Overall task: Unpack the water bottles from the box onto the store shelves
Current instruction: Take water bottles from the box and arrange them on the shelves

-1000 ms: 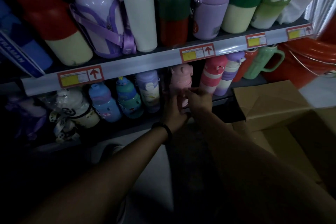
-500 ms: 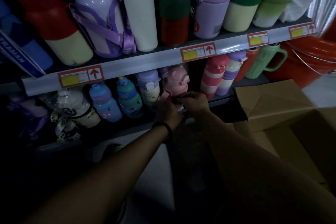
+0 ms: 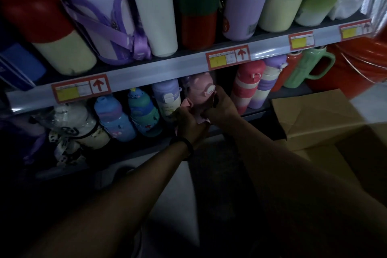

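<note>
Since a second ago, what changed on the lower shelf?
The pink bottle shifted slightly left and turned; its lid clasp now shows. The right grip slid up its side toward the lid; the left grip edged left, low by the strap. Both kept hold. Other bottles and the box stayed put.

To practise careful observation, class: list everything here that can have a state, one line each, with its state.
pink bottle, at the front of the lower shelf, held by both hands.
left hand, grips the bottle low down.
right hand, grips its right side.
cardboard box, flaps open, contents unseen.
striped bottle, standing, cap shut.
green mug, standing, untouched.
</note>
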`<state>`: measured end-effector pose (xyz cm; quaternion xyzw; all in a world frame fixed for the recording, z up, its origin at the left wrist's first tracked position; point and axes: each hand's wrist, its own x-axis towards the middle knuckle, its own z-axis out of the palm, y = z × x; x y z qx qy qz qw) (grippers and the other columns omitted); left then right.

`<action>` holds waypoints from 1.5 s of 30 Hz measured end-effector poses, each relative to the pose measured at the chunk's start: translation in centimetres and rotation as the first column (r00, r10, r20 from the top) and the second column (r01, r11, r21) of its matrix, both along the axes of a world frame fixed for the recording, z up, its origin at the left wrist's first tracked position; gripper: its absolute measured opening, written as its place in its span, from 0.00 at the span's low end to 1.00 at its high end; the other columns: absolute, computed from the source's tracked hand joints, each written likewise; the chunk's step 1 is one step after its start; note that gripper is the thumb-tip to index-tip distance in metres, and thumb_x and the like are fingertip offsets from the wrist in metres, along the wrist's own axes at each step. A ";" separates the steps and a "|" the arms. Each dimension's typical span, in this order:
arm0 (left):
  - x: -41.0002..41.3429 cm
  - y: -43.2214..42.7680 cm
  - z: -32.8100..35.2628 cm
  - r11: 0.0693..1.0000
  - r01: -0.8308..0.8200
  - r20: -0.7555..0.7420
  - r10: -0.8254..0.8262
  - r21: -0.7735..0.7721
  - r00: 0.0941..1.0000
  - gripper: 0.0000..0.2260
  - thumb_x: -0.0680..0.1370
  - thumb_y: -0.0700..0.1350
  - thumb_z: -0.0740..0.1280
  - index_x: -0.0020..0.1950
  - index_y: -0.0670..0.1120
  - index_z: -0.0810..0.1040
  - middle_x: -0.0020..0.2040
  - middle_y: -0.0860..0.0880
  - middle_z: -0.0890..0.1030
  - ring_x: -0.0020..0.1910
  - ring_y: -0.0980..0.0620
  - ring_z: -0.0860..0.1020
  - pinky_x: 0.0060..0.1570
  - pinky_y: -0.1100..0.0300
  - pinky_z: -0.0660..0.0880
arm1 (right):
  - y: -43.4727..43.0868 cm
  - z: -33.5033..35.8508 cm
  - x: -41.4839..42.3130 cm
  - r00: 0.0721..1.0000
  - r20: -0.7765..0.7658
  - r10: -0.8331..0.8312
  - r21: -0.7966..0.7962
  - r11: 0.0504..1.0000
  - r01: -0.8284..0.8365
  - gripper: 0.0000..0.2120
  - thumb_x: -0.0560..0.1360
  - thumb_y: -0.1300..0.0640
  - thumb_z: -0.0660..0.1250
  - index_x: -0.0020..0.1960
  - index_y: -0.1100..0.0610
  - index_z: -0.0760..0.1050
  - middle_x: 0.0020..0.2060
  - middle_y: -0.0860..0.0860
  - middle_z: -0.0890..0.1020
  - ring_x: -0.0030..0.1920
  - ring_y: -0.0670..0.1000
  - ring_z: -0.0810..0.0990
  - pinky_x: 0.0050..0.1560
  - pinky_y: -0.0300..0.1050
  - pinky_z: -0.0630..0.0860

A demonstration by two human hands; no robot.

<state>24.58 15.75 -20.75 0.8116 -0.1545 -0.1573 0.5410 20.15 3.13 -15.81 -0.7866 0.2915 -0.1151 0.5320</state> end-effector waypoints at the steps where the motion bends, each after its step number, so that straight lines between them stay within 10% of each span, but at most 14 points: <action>1: -0.3 0.0 0.6 1.000 0.000 -0.006 0.000 -0.017 1.000 0.31 0.66 0.62 0.72 0.64 0.55 0.65 0.64 0.42 0.78 0.62 0.42 0.79 0.64 0.44 0.77 | 0.2 0.1 -0.1 1.000 0.007 -0.004 -0.037 0.999 0.004 0.47 0.55 0.47 0.79 0.72 0.53 0.70 0.62 0.53 0.82 0.63 0.57 0.82 0.63 0.60 0.81; 10: -2.4 2.2 -1.2 0.993 0.102 0.028 -0.101 -0.065 0.995 0.36 0.71 0.43 0.57 0.80 0.52 0.58 0.81 0.44 0.65 0.79 0.42 0.65 0.78 0.38 0.63 | -0.3 -1.0 -1.1 0.990 0.140 -0.028 0.092 0.996 0.016 0.30 0.72 0.75 0.72 0.71 0.60 0.70 0.52 0.45 0.81 0.52 0.41 0.84 0.57 0.53 0.84; 17: -5.3 3.1 0.6 1.000 0.022 -0.220 -0.022 -0.001 0.975 0.36 0.75 0.25 0.59 0.81 0.48 0.62 0.78 0.51 0.66 0.76 0.53 0.65 0.73 0.63 0.64 | -0.1 -1.7 -1.4 0.983 0.184 -0.008 0.172 0.985 -0.025 0.34 0.68 0.71 0.74 0.71 0.58 0.69 0.54 0.47 0.82 0.50 0.41 0.85 0.48 0.43 0.84; 27: -4.4 4.1 1.1 0.982 0.079 -0.305 -0.023 0.171 0.952 0.29 0.78 0.32 0.66 0.79 0.43 0.66 0.75 0.45 0.70 0.73 0.46 0.70 0.67 0.58 0.67 | 0.5 -2.0 -0.7 0.984 0.175 -0.016 0.270 0.962 -0.032 0.31 0.73 0.73 0.71 0.73 0.57 0.69 0.55 0.49 0.82 0.51 0.49 0.83 0.37 0.34 0.79; 32: -5.2 4.4 0.0 0.962 0.150 -0.358 -0.060 0.229 0.932 0.12 0.75 0.41 0.66 0.53 0.57 0.73 0.58 0.45 0.80 0.59 0.40 0.81 0.60 0.40 0.79 | 0.6 -1.0 -1.6 0.985 0.169 -0.044 0.257 0.967 -0.001 0.38 0.68 0.59 0.73 0.77 0.55 0.70 0.61 0.59 0.84 0.51 0.52 0.83 0.40 0.38 0.79; 38: -5.5 1.9 0.9 0.918 0.319 -0.316 -0.238 0.237 0.919 0.13 0.70 0.52 0.64 0.53 0.53 0.77 0.54 0.43 0.84 0.55 0.39 0.84 0.57 0.38 0.81 | -1.0 2.6 -4.0 0.963 0.119 -0.244 0.266 0.942 0.206 0.11 0.63 0.59 0.73 0.42 0.46 0.87 0.39 0.52 0.87 0.40 0.57 0.84 0.39 0.51 0.78; 41: -3.9 -1.5 0.0 0.896 0.366 -0.280 -0.295 0.250 0.913 0.25 0.67 0.60 0.62 0.61 0.51 0.76 0.56 0.39 0.83 0.54 0.35 0.84 0.55 0.35 0.81 | -3.7 3.0 -5.6 0.963 0.042 -0.265 0.167 0.953 0.254 0.08 0.61 0.55 0.75 0.40 0.50 0.88 0.38 0.53 0.88 0.41 0.58 0.85 0.43 0.53 0.81; 45: -4.4 -4.3 7.9 0.923 0.343 -0.219 -0.303 0.174 0.927 0.09 0.74 0.44 0.68 0.51 0.52 0.72 0.49 0.45 0.81 0.48 0.43 0.81 0.50 0.44 0.80 | -6.7 1.7 -6.8 0.935 -0.049 -0.351 0.065 0.933 0.354 0.17 0.56 0.42 0.72 0.39 0.52 0.85 0.34 0.52 0.85 0.40 0.58 0.84 0.44 0.56 0.79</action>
